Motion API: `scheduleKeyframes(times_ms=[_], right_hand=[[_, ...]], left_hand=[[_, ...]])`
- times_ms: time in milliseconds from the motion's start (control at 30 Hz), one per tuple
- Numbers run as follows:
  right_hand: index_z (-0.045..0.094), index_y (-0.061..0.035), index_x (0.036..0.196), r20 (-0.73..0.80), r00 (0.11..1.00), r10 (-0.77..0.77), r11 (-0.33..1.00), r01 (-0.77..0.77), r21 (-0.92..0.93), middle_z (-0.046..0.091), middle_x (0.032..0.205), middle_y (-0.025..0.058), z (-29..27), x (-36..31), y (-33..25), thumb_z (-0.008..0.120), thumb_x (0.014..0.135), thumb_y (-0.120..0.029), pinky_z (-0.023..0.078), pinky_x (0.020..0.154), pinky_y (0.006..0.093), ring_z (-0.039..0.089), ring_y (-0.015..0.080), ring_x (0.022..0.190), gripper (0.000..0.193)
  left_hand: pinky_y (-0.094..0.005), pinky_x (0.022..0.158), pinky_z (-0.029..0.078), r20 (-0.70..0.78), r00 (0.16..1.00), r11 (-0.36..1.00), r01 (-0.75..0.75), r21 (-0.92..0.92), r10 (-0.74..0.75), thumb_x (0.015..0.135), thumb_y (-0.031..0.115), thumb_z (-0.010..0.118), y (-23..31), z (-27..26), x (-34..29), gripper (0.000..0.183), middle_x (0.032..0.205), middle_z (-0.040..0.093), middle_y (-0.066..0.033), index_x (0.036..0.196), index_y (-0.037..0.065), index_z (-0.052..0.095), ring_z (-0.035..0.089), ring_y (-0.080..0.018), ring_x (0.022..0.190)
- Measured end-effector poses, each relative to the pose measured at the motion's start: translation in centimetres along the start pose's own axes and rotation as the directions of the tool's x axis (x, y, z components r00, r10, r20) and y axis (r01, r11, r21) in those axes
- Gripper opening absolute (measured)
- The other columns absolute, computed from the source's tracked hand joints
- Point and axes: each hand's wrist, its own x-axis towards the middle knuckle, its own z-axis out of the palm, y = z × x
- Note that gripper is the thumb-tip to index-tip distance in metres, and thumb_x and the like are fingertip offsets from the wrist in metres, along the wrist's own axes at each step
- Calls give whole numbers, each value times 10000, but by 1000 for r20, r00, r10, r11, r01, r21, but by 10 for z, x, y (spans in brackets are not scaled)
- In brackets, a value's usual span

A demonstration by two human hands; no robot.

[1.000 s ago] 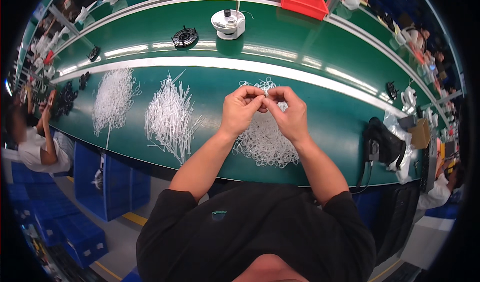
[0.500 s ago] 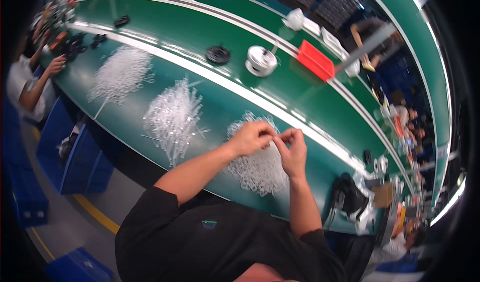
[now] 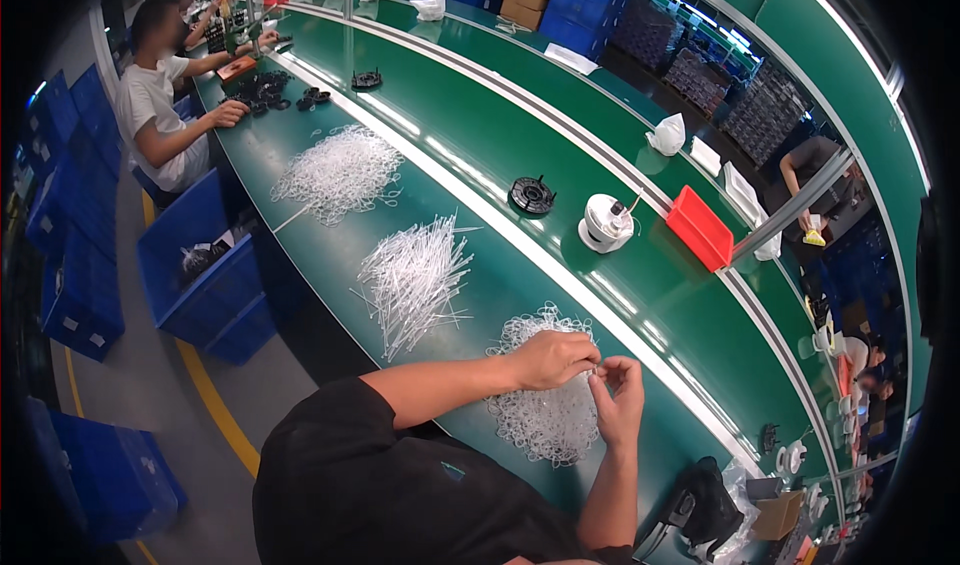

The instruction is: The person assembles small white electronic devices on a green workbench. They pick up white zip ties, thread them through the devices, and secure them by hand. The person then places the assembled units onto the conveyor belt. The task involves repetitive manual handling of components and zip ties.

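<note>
Hand position at the looped-strip pile [image 3: 545, 427]
My left hand [image 3: 550, 360] and right hand [image 3: 622, 403] meet at the fingertips; whether they clamp anything, I cannot tell. The pile lies below them, leftward, right of the straight-strip pile [image 3: 412, 280].

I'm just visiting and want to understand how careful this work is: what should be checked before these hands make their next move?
1. Hands together: ok. The left hand and right hand meet at the fingertips, over the pile of white loops in this view.
2. Piece between the fingertips: cannot tell. It is too small and mostly hidden.
3. Piles apart: ok. Green bench shows between the loops and the straight white strips.
4. Strips neatly lined up: not ok. They criss-cross, with ends sticking out.
5. Co-worker clear: ok. The co-worker's nearer hand is farther left, away from both piles.
</note>
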Motion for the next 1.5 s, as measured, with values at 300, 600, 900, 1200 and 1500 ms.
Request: scheduleKeyframes(times_ms=[300, 600, 900, 1200, 1500], right_hand=[[669, -18, 947, -141, 983, -121, 984, 100, -145, 723, 901, 119, -16, -9, -6, 735, 829, -18, 565, 735, 332, 724, 233, 813, 135], [706, -40, 987, -139, 980, -144, 989, 136, -61, 727, 915, 111, -27, -24, 0, 706, 848, -31, 570, 725, 330, 724, 249, 830, 139], [678, -36, 974, -259, 942, -215, 961, 157, -227, 691, 932, 138, -48, -37, 40, 677, 852, -50, 548, 714, 375, 685, 302, 830, 123], [678, -14, 972, -606, 749, 268, 963, -219, 156, 681, 895, 75, -93, -40, 123, 649, 934, -119, 501, 683, 277, 627, 177, 740, 116], [699, -28, 1073, -566, 799, 201, 978, -195, 71, 668, 920, 97, -96, -37, 125, 610, 969, -205, 488, 706, 304, 625, 184, 786, 224]], left_hand=[[-282, 662, 543, 281, 905, 858, 401, -320, -319, 904, 71, 688, 10, 7, 1, 103, 869, 678, -63, 974, -2, 667, 652, -148, 736], [-279, 619, 543, 501, 743, 499, 669, -551, -444, 887, 9, 691, 11, 12, 2, 133, 849, 673, -84, 1009, -17, 648, 651, -157, 707], [-311, 635, 538, 700, 639, 376, 763, -526, -318, 982, 134, 599, 1, 28, 36, 119, 860, 657, -93, 1022, 46, 529, 649, -177, 733], [-367, 625, 592, 71, 622, 480, 666, -571, -780, 1007, 362, 555, -125, 32, 164, 498, 1175, 524, -192, 1270, -30, 398, 668, -298, 810], [-363, 624, 644, 109, 610, 482, 711, -512, -785, 1029, 260, 471, -195, 81, 211, 432, 1179, 589, -273, 1198, -138, 472, 711, -362, 858]])
